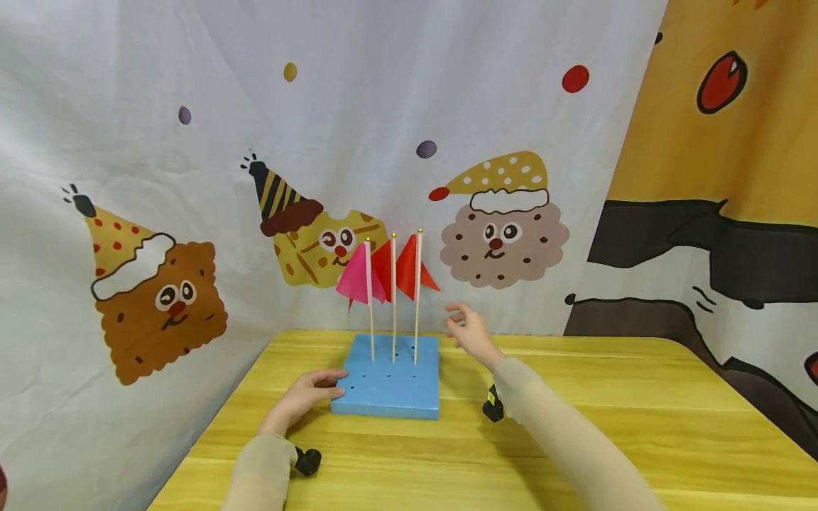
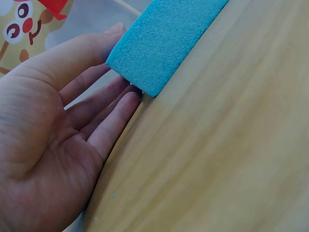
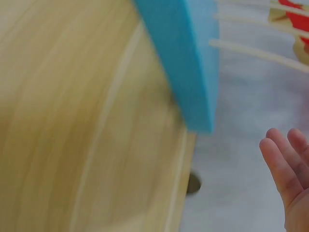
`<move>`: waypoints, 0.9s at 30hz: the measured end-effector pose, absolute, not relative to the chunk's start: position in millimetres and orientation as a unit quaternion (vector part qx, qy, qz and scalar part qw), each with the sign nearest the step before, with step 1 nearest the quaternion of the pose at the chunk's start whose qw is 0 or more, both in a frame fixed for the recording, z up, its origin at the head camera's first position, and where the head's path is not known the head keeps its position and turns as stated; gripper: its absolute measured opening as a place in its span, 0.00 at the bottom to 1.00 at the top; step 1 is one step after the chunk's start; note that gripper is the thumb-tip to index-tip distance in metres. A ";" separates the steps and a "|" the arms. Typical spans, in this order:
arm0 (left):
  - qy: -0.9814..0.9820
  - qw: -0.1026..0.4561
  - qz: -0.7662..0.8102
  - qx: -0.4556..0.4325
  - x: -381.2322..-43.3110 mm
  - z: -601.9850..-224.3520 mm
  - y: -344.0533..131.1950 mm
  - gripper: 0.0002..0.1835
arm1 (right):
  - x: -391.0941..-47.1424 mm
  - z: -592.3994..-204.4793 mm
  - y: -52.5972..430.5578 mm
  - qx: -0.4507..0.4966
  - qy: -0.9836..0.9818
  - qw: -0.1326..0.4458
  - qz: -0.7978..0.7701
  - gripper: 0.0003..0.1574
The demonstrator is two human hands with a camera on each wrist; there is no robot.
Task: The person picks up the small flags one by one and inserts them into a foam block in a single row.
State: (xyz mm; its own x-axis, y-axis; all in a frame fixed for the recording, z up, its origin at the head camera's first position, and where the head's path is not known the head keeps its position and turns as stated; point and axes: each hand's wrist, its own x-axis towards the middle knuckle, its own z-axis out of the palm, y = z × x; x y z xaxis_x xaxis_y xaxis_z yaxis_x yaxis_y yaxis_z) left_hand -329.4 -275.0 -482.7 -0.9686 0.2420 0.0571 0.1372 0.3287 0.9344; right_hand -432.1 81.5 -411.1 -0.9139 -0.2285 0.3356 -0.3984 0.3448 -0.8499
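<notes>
A blue foam block (image 1: pixel 390 394) with rows of small holes lies on the table. Three wooden sticks stand upright in it, carrying a pink flag (image 1: pixel 356 278), a red flag (image 1: pixel 382 270) and an orange-red flag (image 1: pixel 407 268), each topped with a small gold tip. My left hand (image 1: pixel 309 397) rests at the block's left edge. In the left wrist view its fingers (image 2: pixel 113 123) lie fairly straight against the block's corner. My right hand (image 1: pixel 471 332) hovers in the air right of the flags, fingers loosely bent and holding nothing.
The wooden table (image 1: pixel 549 440) extends to the right and front of the block. Behind it hangs a white curtain (image 1: pixel 358 85) printed with cartoon biscuits and cheese. Each wrist bears a small black device, such as the right one (image 1: pixel 493 404).
</notes>
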 end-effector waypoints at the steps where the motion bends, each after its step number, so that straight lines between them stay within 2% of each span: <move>1: 0.814 0.046 0.567 0.119 -329.4 -482.9 -276.0 0.26 | -432.0 -412.9 88.5 0.187 -0.820 0.077 0.535 0.17; 15: 0.818 0.041 0.563 0.114 -331.8 -489.4 -287.1 0.25 | -431.9 -427.7 165.5 0.132 -0.849 0.086 0.504 0.17; 22: 0.819 0.038 0.563 0.106 -331.4 -493.9 -289.9 0.25 | -428.9 -430.9 184.1 0.122 -0.862 0.097 0.483 0.17; 27: 0.824 0.033 0.552 0.118 -333.1 -482.2 -294.0 0.27 | -429.2 -430.4 195.3 0.141 -0.893 0.123 0.409 0.21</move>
